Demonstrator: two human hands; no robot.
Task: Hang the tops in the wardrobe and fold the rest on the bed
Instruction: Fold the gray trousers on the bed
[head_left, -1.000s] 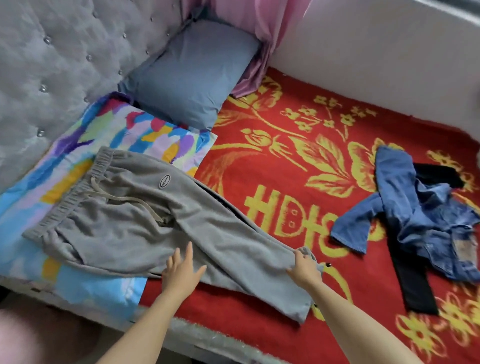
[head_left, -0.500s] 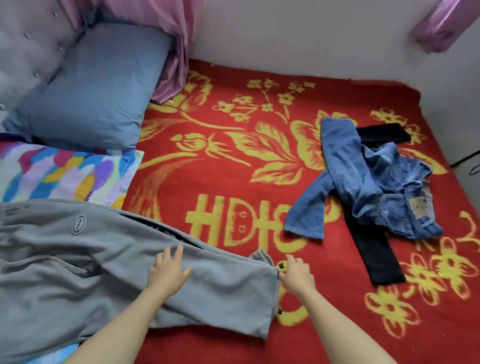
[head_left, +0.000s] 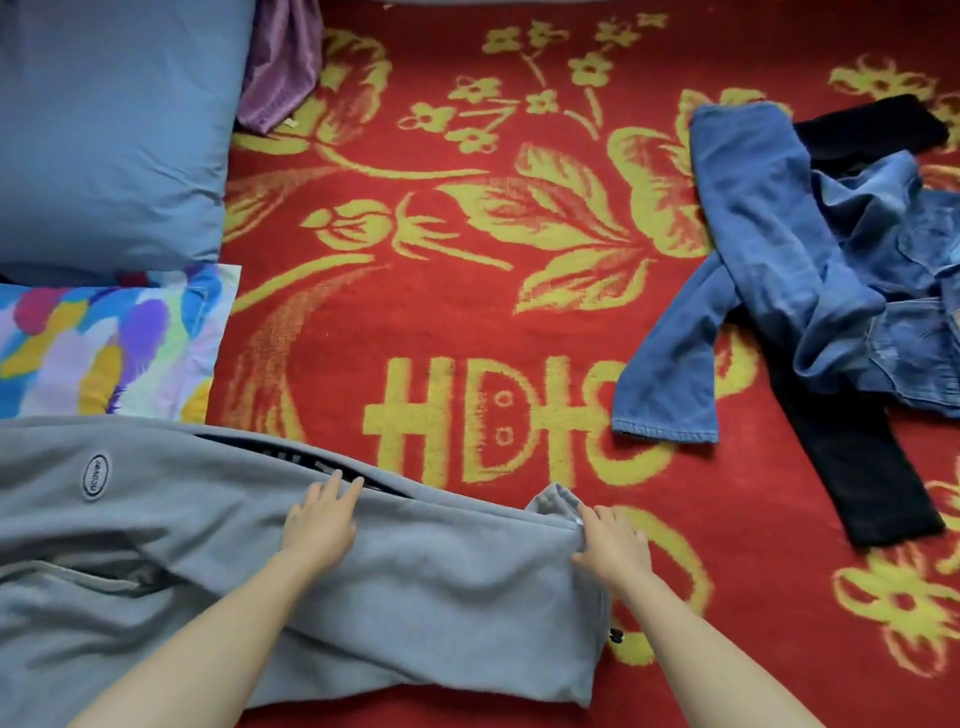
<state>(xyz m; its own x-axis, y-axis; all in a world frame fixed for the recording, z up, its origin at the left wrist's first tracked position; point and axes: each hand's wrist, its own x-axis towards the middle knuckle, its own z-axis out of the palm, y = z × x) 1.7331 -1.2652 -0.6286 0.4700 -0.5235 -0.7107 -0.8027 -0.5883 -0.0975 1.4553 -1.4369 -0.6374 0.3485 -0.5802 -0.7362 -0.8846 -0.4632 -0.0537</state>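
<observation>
Red floral bed blanket (head_left: 467, 322); grey sweatpants (head_left: 441, 587) laid out along near edge.
Left hand (head_left: 322, 522) is pressed flat, fingers straight, on the trouser leg; right hand (head_left: 613, 548) is set at the cuff, grip not discernible. Jeans (head_left: 769, 249) are heaped far right.

Head-worn camera looks steeply down onto the bed (head_left: 322, 374).

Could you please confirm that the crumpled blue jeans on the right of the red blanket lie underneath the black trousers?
Not quite. The head view shows the blue jeans lying on top of the black trousers, whose ends stick out from beneath them. The rest holds: the jeans are crumpled and lie on the right of the red blanket.
</observation>
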